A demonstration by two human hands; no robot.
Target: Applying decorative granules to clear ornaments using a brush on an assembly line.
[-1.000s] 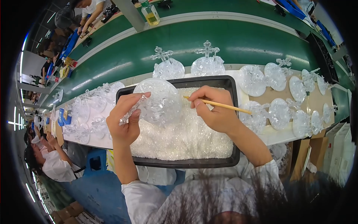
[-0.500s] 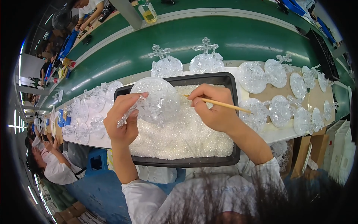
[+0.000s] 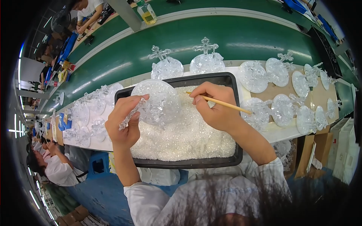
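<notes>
over black tray [image 3: 233, 113] | clear ornaments [image 3: 264, 75] behind | green belt [image 3: 241, 37] beyond

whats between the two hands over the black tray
In the head view, the clear plastic dome piece fills the gap: the left hand holds it by its stem, the right hand holds a thin wooden stick, over the tray's loose clear bits.

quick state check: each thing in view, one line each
left hand: shut on clear cross-topped ornament, held tilted over tray
right hand: shut on thin wooden stick
black tray: filled with clear beads
finished ornaments: lying flat on bench
bottle: upright, capped
</notes>
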